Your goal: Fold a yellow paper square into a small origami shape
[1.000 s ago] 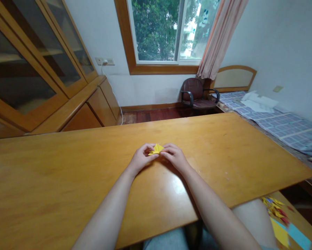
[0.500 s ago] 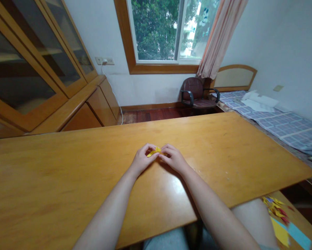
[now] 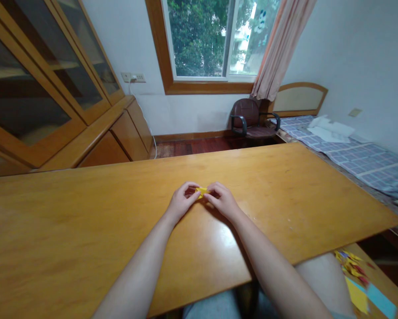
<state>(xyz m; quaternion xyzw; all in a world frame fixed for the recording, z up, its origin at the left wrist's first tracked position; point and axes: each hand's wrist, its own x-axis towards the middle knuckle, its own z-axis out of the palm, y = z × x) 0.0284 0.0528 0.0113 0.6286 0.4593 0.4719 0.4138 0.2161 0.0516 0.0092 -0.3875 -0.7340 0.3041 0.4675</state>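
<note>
A: How much of the paper can you actually see?
B: Not much. The yellow paper (image 3: 201,191) is small and mostly covered by fingertips. Only a folded edge shows between the two hands, so I cannot tell its full shape. It lies low over the table (image 3: 86,212), near the middle, at twelve o'clock from the person's lap.
A: And the hands?
B: The left hand (image 3: 181,204) pinches it from nine o'clock and the right hand (image 3: 223,201) from three o'clock. Each has thumb and fingers drawn in narrow on the paper, knuckles up. The finger pads underneath are hidden.
A: What is cut off?
B: Both bare forearms leave the frame at six o'clock, with the elbows out of view. The table's left end runs out at nine o'clock. At five o'clock, coloured paper scraps (image 3: 355,274) lie on a lower surface, blurred and clipped by the corner.
A: What about the surfaces?
B: The table is smooth, glossy orange-brown wood, with a pale sheen near the arms and small marks towards three o'clock. At ten o'clock there is a wooden cabinet (image 3: 52,88) with dark glass doors. At twelve o'clock a wood-framed window (image 3: 202,40) shows green leaves, and a pinkish curtain (image 3: 278,48) hangs in folds at one o'clock. Below the curtain stands a dark padded chair (image 3: 250,119) with curved armrests. At two o'clock is a bed (image 3: 358,155) with a checked blue cover and white sheets (image 3: 330,128) lying on it
</note>
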